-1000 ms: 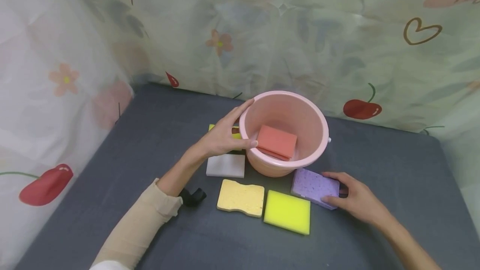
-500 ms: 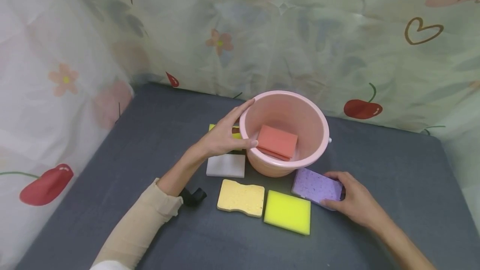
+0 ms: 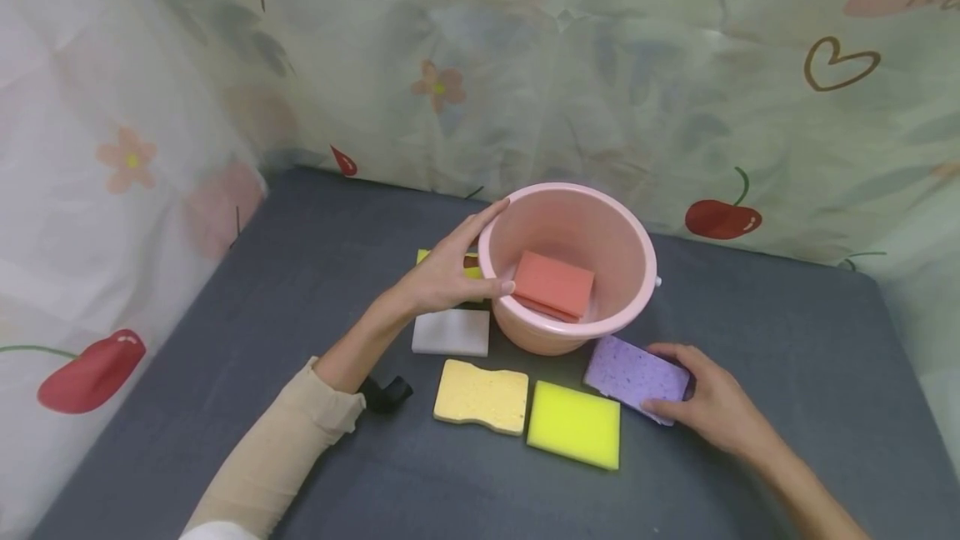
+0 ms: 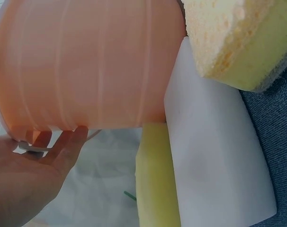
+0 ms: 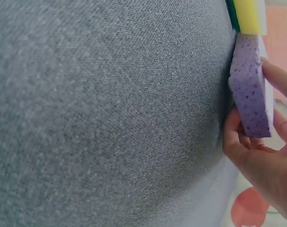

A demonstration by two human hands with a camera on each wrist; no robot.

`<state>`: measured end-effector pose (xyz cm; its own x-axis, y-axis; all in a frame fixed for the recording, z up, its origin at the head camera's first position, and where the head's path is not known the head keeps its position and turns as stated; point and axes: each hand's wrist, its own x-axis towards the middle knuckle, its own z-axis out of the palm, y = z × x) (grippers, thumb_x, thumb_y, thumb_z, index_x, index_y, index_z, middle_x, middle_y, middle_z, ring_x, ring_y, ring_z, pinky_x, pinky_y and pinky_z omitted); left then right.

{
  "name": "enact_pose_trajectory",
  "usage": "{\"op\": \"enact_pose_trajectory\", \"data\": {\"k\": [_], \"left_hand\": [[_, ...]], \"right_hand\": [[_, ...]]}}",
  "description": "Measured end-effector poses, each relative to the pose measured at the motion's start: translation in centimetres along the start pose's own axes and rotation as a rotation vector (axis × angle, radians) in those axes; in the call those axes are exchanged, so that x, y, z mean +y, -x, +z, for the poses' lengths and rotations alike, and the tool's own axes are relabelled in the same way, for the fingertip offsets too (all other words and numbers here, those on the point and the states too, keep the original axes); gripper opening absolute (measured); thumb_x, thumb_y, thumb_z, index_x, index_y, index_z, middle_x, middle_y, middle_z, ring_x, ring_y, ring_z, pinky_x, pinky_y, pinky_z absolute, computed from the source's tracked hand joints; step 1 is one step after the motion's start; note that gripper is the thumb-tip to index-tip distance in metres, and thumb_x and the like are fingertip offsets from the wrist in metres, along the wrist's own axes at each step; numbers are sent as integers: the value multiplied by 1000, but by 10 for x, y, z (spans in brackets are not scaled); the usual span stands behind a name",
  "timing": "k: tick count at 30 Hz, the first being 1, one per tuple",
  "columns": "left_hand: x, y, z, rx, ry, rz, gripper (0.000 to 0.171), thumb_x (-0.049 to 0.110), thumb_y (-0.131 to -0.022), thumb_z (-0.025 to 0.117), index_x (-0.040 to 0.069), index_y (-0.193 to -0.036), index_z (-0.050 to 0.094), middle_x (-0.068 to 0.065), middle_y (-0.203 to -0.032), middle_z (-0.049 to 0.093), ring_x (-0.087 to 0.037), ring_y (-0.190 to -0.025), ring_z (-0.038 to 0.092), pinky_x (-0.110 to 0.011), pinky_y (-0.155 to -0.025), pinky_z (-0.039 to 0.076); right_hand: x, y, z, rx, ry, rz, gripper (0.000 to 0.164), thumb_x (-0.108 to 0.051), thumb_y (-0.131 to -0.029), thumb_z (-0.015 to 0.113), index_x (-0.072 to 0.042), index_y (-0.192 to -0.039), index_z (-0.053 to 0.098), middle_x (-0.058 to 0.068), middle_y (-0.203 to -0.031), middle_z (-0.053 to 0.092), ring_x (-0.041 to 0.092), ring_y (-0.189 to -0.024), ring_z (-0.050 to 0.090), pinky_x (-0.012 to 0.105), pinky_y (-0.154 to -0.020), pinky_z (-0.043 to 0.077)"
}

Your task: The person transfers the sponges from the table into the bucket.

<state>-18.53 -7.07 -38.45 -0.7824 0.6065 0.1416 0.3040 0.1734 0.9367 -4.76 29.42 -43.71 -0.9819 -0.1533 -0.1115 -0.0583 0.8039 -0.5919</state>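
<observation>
A pink bucket (image 3: 566, 329) stands at the middle of the table with coral-red sponges (image 3: 555, 283) inside. My left hand (image 3: 450, 269) holds its left rim, thumb over the edge; in the left wrist view, the fingers (image 4: 72, 146) lie along the outer wall. Right of the bucket's base, my right hand (image 3: 708, 398) pinches a purple sponge (image 3: 633, 377) by its right end, thumb on the near side. That end sits slightly raised off the table in the right wrist view, where the right hand (image 5: 262, 156) has fingers beneath the sponge.
A cream wavy-edged sponge (image 3: 482, 396) and a bright yellow sponge (image 3: 574, 425) lie in front of the bucket. Left of it are a white sponge (image 3: 450, 332) and a partly hidden yellow one (image 3: 474, 272). A black strap (image 3: 386, 394) shows by the left forearm. Printed curtains (image 3: 570, 90) stand behind.
The right hand and the right end of the purple sponge have shifted slightly to the right, showing more of the sponge. My left hand and the bucket stay put.
</observation>
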Motion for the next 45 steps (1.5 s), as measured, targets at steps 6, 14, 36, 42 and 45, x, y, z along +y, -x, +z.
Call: {"op": "enact_pose_trajectory", "data": {"k": [6,14,36,42,45], "left_hand": [[0,0,0,1,-11,-2,107,56,-76,80,29,-160,18,-2,-157,26,-19,-135,40,-36,-104,46],[-1,0,0,0,-9,-2,105,51,-78,80,31,-160,18,-3,-157,25,-20,-135,39,-43,-104,45],[-1,-1,0,-3,9,0,103,47,-80,80,31,-160,18,-3,-158,24,-20,-137,38,-40,-105,45],[-2,-1,-1,0,12,-19,104,51,-78,80,32,-159,19,0,-158,24,-17,-137,38,-36,-105,45],[-1,-1,-1,-2,17,-22,103,49,-79,80,32,-159,19,0,-158,25,-17,-136,38,-37,-105,45]], "right_hand": [[2,3,-6,-21,-115,61,64,-38,-78,85,-14,-133,62,11,-127,64,26,-107,57,38,-88,49],[2,5,-19,-20,-193,99,55,-39,-84,80,-15,-131,65,7,-125,66,18,-101,61,21,-76,51],[-1,26,-83,86,-295,86,50,-19,-88,77,-12,-135,63,-12,-114,68,5,-90,62,17,-71,50],[-5,30,-101,118,-313,69,49,-9,-88,76,-8,-136,62,-7,-108,71,7,-84,64,17,-70,51],[-9,32,-109,127,-318,43,49,-4,-88,74,-6,-135,61,-4,-106,72,7,-83,65,17,-70,51]]}}
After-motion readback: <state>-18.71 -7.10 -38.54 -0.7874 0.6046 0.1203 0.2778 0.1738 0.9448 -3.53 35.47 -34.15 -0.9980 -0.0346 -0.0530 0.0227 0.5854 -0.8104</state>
